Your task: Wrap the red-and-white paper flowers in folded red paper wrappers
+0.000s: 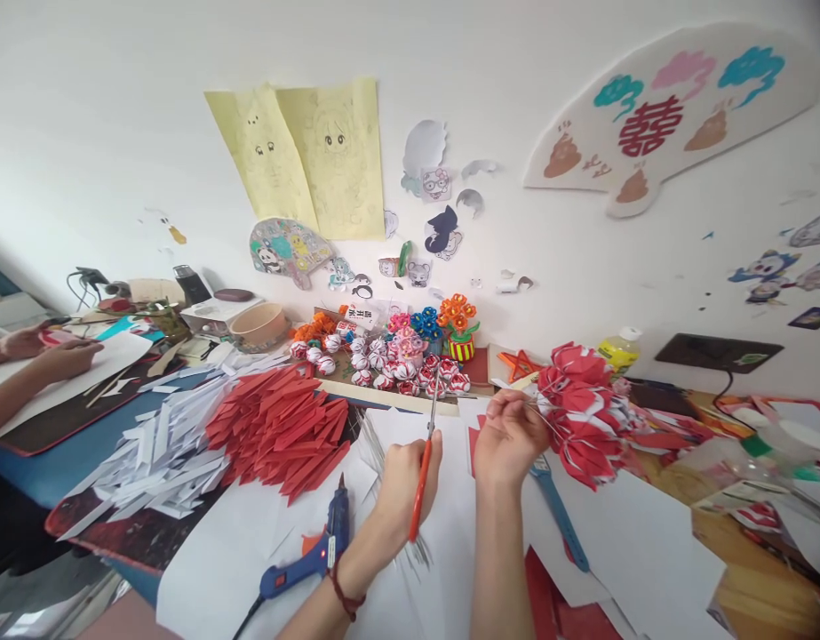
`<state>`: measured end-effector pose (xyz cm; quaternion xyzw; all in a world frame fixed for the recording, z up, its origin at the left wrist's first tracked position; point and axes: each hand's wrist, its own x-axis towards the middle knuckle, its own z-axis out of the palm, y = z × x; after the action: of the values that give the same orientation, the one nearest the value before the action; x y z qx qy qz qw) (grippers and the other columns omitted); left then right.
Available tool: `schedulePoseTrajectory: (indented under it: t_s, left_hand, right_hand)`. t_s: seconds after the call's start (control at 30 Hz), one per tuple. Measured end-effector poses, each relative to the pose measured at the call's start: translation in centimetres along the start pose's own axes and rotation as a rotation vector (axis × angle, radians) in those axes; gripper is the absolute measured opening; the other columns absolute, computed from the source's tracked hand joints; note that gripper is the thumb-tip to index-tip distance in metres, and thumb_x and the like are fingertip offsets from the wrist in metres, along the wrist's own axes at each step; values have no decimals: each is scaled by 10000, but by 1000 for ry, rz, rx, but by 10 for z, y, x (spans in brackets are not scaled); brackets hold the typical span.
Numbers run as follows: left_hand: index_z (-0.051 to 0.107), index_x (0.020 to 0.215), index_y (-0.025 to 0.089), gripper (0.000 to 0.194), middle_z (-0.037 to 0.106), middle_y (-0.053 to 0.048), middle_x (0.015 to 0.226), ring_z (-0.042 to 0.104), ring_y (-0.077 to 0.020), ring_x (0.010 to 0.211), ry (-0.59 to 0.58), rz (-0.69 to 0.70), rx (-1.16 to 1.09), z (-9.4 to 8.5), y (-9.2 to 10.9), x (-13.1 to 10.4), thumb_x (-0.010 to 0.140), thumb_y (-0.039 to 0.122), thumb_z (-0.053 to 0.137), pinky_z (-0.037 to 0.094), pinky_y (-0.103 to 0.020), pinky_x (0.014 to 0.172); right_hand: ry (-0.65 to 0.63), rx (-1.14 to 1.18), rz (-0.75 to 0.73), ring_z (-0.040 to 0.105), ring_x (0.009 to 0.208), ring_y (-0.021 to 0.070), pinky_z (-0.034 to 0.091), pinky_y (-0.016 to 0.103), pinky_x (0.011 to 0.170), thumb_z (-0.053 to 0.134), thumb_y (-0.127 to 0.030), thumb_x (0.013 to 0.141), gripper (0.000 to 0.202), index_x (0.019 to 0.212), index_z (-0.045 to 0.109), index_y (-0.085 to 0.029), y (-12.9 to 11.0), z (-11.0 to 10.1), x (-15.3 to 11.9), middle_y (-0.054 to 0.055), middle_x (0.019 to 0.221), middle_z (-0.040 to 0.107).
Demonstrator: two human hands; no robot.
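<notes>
My left hand (404, 484) is closed around the orange handles of a pair of scissors (419, 487), whose blades point up and away. To its right, my right hand (513, 431) pinches the thin wire stems of a bunch of red and white paper flowers (583, 409), which hangs out to the right of the fingers. Loose thin wires (383, 444) lie under and beside my left hand on white paper (250, 533). A blue glue gun (316, 547) rests left of my left wrist. The blue strap-like object (561, 511) is just right of my right wrist.
Piles of folded red strips (280, 431) and white strips (163, 449) lie at the left. Small red-white balls (406, 378) and bead flower pots (459, 347) stand by the wall. A yellow bottle (619, 351) is behind the bunch. Another person's hands (67, 360) hold something at far left.
</notes>
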<state>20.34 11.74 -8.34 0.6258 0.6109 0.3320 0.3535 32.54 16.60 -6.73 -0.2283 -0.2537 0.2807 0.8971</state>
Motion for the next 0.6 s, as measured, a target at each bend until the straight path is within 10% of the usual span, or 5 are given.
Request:
schedulePoseTrajectory:
  t_s: [0.6]
  left_hand:
    - [521,639,191,587,521,-8,497,514,-129,427,42,4,-26,1,-1,-4,922,679,361,355,-243,485]
  right_hand:
    - [-36,36,18,467,566,93,314,247,533,749,-260,760,153,676,657,-169,-5,2,-1,-21,672,567]
